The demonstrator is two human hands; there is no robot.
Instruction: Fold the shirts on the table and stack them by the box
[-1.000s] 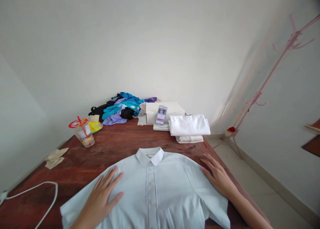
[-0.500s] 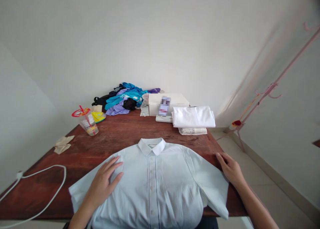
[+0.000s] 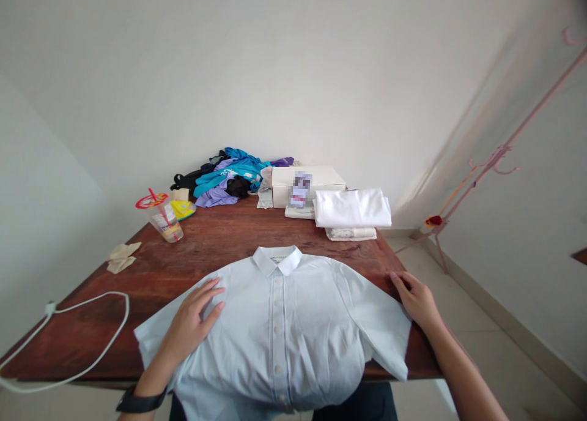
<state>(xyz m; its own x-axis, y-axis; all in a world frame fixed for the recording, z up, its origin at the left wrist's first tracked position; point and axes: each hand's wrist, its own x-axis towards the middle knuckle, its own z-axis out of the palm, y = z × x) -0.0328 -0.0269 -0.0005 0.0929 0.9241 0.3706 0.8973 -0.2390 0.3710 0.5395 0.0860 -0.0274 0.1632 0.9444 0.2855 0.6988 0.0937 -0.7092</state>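
Observation:
A pale blue short-sleeved button-up shirt [image 3: 316,323] lies front side up, collar pointing away from me, its lower part hanging over the near table edge. My left hand [image 3: 197,317] rests flat on the chest near the left-hand sleeve, fingers spread and holding nothing. Beside the right-hand sleeve, my right hand [image 3: 416,298] lies at the table's right edge. Its fingers are loosely bent and apart, with nothing visible in them. The shirt's front shows some creases, and its buttons run down the middle.
On the wooden table [image 3: 215,237] are a clothes pile [image 3: 229,179], a white box [image 3: 284,188], folded white cloth [image 3: 353,208], a plastic cup [image 3: 165,219], a tissue [image 3: 123,257] and a white cable [image 3: 123,314]. A pink coat stand [image 3: 499,155] leans at right.
The view has tilted and shifted slightly, so more of the near table edge and a black wristband show. Both hands stay in the same places relative to the shirt.

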